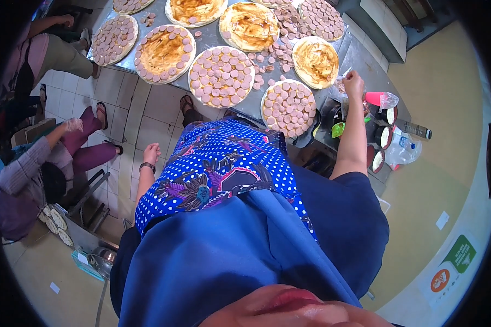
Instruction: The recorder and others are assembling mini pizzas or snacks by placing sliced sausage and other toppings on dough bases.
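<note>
My right hand (353, 84) reaches over the right end of the metal table, its fingers pinched on what looks like the edge of a clear plastic bag (338, 87). Just left of it lies a pizza base (315, 62) spread with reddish-brown sauce and no slices. Nearer to me are two round bases covered in pink sausage slices, one pizza (288, 108) at the table's front edge and another pizza (221, 77) to its left. My left hand (151, 154), with a dark band at the wrist, hangs beside my blue dotted apron, fingers loosely curled around nothing.
Loose sausage slices (281, 52) lie among several more bases on the table (213, 39). Right of my arm stand a pink cup (373, 98), dark round tubs (383, 137) and a clear bottle (409, 143). Two people are at the left, one seated person (30, 174) low down.
</note>
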A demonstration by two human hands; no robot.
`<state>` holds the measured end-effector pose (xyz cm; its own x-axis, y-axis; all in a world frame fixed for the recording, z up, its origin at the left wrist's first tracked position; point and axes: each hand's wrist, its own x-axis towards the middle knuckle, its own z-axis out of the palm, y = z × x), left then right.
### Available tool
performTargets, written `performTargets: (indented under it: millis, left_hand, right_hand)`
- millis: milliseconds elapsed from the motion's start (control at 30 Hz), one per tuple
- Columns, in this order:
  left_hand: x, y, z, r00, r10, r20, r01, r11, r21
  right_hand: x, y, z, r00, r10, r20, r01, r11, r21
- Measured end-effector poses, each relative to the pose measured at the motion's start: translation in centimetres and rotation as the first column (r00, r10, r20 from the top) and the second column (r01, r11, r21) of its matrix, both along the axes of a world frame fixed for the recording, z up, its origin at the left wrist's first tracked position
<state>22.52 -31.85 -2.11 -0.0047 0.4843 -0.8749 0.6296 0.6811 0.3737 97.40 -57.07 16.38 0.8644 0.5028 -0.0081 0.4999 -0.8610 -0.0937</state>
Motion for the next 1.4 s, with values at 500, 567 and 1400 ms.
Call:
performTargets:
  millis: [500,567,1400]
  left_hand:
    - [-0.5,-0.7,-0.3,1.0,0.024,-0.007,-0.024,1.0,0.005]
    - [-0.6,-0.5,-0.3,1.0,0.017,-0.012,-0.017,1.0,-0.006]
    - [-0.1,-0.9,2.9,0.998,0.055,-0.039,-0.055,0.998,0.004]
  right_hand:
    - [-13.1,11.0,0.9,0.911,0.266,-0.317,-0.287,0.958,-0.021]
    - [-15.6,12.6,0.4,0.909,0.322,-0.266,-0.371,0.915,-0.161]
    - [-19.2,18.5,-2.2,0.746,0.651,-0.141,-0.607,0.751,0.261]
